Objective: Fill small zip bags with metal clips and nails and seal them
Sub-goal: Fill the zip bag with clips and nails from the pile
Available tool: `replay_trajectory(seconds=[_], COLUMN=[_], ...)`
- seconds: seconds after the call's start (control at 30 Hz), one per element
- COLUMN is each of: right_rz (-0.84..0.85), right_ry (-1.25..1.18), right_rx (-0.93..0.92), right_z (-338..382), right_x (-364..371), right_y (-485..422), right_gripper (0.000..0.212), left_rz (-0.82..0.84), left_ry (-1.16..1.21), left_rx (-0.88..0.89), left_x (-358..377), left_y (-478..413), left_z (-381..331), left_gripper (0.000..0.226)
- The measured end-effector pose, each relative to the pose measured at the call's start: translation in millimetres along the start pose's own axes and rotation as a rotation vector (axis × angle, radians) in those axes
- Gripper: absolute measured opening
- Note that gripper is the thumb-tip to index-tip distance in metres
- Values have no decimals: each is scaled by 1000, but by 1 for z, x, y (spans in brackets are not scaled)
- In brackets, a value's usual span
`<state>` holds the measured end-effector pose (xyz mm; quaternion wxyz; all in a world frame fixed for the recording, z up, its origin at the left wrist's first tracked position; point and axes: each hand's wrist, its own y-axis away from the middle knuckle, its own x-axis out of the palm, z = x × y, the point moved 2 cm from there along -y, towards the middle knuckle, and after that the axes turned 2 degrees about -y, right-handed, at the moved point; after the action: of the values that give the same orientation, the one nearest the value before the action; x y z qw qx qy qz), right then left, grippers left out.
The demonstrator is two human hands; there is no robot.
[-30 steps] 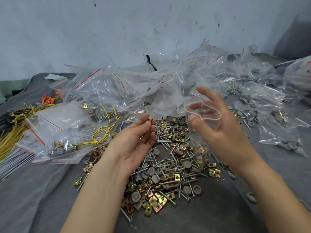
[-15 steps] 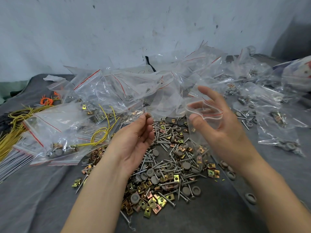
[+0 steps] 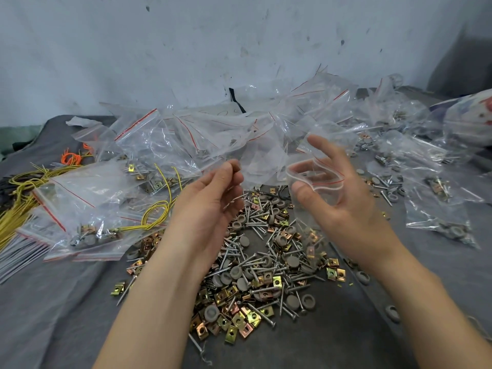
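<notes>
The left hand (image 3: 210, 206) is palm-up, fingertips bunched at the thumb. The right hand (image 3: 346, 209), fingers spread, pinches a zip bag (image 3: 323, 182) between thumb and fingers.

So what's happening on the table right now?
A person is bagging hardware. The right hand holds a small bag with its mouth spread open. The left hand, fingers curled round a screw, is just left of the mouth, not over it. Below them a loose pile of clips, screws and grey caps lies on the cloth, with filled bags around it.
</notes>
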<state>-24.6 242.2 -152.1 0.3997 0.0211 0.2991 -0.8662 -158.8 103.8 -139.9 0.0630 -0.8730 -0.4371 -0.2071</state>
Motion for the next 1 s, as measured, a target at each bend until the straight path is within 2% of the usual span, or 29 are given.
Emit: replay_trajectory(seconds=[0.1,0.2,0.27,0.4,0.63,0.73,0.83,1.0], right_rz=[32,48,64,74,70,63,62,66], right_ry=[19,36,45,67,49,38,35,49], right_rx=[-2,-15,-18,-14,-7,2,7,9], right_z=[1,2,3,4,5,4,3,3], right_x=[6,11,13,12,12,9,7,7], right_y=[1,1,1,3,4,3,3,3], right_gripper=[62,65,65,66,64,63,64,63], left_rz=[3,90,131,204,137,149,271,397], left_ry=[-383,-798,-925,-1123,-1041,-1223,-1484,-1716], left_rx=[282,597,684,741,675,555,376,41], left_x=[9,20,26,34,17,3,-13,-29], left_y=[8,18,23,26,22,17,16,26], left_z=[-15,-28,-29,-22,-26,-28,-28,-25], left_gripper=[15,13,13,10,20,21,20,9])
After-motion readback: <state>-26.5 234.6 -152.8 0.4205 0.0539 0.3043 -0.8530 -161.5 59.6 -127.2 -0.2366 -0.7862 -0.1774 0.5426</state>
